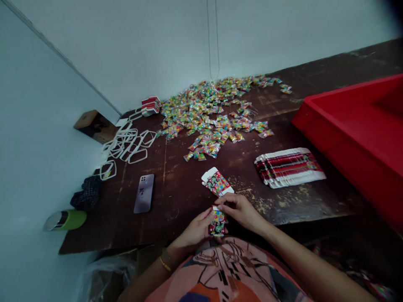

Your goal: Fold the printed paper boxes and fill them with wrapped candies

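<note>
Small box (218, 222), printed in bright colours, sits between both hands at the near edge of the table (179, 167), just in front of the person's chest. The left hand (195, 230) grips it from the side and below, fingers curled around it. The right hand (241, 209) pinches its top end, fingertips bent down onto the flap. Just beyond the hands lies 1 more box of the same print (217, 182), flat on the table with a white flap showing. To the right of it is a stack of flat boxes (289, 167), and further right a red tray (355, 126). A heap of sweet packets (214, 113) spreads across the far side. A phone (144, 193) lies face down to the left, near white card frames (126, 147), a dark cloth (86, 193) and a green cup (66, 220) lying on its side.
</note>
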`<state>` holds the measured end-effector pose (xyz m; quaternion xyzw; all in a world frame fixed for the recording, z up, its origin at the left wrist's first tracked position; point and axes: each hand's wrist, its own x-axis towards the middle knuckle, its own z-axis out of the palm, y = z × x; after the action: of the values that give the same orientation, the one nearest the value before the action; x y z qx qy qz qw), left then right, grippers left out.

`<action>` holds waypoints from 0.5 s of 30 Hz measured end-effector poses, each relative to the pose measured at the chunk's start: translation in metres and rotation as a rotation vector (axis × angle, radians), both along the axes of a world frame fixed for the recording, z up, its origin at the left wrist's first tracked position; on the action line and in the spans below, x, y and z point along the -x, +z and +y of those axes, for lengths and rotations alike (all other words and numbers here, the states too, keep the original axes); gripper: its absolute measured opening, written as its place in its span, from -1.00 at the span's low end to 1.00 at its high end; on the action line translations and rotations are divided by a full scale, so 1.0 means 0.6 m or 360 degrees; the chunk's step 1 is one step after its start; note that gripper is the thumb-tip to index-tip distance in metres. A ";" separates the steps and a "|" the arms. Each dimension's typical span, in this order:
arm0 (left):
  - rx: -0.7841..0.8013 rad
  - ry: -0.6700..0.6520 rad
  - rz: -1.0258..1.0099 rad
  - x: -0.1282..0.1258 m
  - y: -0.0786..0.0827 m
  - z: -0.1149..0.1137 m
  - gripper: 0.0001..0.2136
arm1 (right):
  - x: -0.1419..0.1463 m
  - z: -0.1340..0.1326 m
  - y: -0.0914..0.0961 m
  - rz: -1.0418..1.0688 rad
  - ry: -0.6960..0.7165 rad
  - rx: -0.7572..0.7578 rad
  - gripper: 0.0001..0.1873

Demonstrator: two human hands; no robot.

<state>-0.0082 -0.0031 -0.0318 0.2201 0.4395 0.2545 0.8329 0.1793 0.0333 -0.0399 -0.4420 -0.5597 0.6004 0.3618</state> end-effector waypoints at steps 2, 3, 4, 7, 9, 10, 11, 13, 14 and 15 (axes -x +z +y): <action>-0.0021 -0.0015 0.0007 -0.001 -0.002 -0.003 -0.50 | -0.001 0.000 -0.001 0.0018 0.0047 0.0114 -0.67; -0.0025 -0.0025 0.0002 0.000 -0.004 -0.005 -0.49 | -0.003 0.002 -0.001 0.0020 0.0107 0.0147 -0.65; -0.0024 -0.0033 -0.0008 0.000 -0.006 -0.007 -0.48 | -0.004 0.004 -0.001 0.0004 0.0170 0.0148 -0.65; 0.0000 -0.0026 -0.0039 0.002 -0.012 -0.013 -0.44 | -0.008 0.011 0.002 -0.0099 0.0266 0.0026 -0.68; 0.0014 -0.0006 -0.0040 0.002 -0.013 -0.016 -0.44 | -0.011 0.016 0.007 -0.0145 0.0300 -0.0053 -0.69; 0.0021 -0.0002 -0.0043 0.002 -0.013 -0.017 -0.44 | -0.013 0.017 0.010 -0.0159 0.0326 -0.0092 -0.70; 0.0026 0.0009 -0.0049 0.002 -0.012 -0.017 -0.45 | -0.015 0.016 0.014 -0.0175 0.0353 -0.0146 -0.70; 0.0034 0.0042 -0.0072 0.002 -0.011 -0.017 -0.47 | -0.017 0.007 0.019 -0.0222 0.0413 -0.0282 -0.71; 0.0043 0.0062 -0.0085 0.002 -0.011 -0.017 -0.49 | -0.015 -0.001 0.020 -0.0251 0.0421 -0.0342 -0.71; 0.0055 0.0086 -0.0094 0.002 -0.012 -0.016 -0.50 | -0.012 -0.011 0.019 -0.0283 0.0393 -0.0388 -0.72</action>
<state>-0.0093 -0.0124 -0.0387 0.1861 0.4248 0.2756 0.8420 0.1863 0.0266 -0.0283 -0.3742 -0.7079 0.5267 0.2854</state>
